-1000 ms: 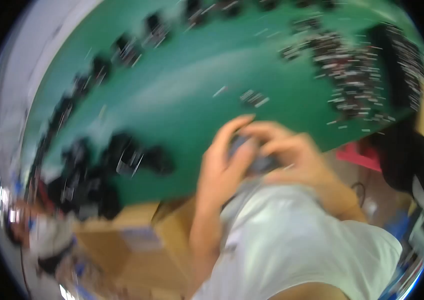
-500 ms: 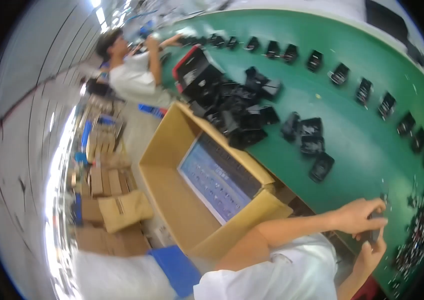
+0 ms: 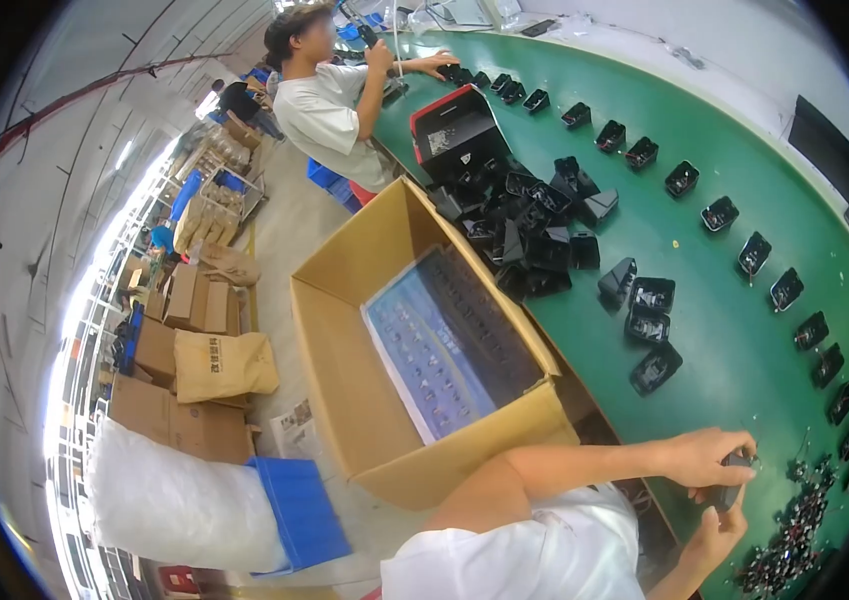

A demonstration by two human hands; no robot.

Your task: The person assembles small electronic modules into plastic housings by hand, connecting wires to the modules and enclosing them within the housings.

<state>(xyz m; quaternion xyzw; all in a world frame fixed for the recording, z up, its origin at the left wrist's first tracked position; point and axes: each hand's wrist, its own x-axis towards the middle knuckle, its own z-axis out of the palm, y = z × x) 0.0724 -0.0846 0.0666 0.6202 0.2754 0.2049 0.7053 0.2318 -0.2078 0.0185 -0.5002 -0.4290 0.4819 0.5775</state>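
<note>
At the lower right, my left hand (image 3: 696, 456) and my right hand (image 3: 717, 534) are both closed around one small black plastic housing (image 3: 723, 491). The left grips it from its upper side, the right from below; the fingers cover much of it. Beside my hands lies a heap of small dark parts (image 3: 794, 532) with red and shiny bits. Several loose black housings (image 3: 655, 369) rest on the green table (image 3: 734, 330) beyond my left hand. A curved row of similar open housings (image 3: 681, 179) runs along the table's far side.
A big open cardboard box (image 3: 344, 440) with a printed sheet inside stands against the table's left edge. Behind it are a pile of black housings (image 3: 547, 248) and a red-rimmed black box (image 3: 457, 130). A co-worker (image 3: 329, 110) holds a dark tool at the far end.
The view has tilted, bringing more of the table's far end and the floor into sight. Both hands keep hold of the housing. The co-worker's raised hand now shows a dark tool.
</note>
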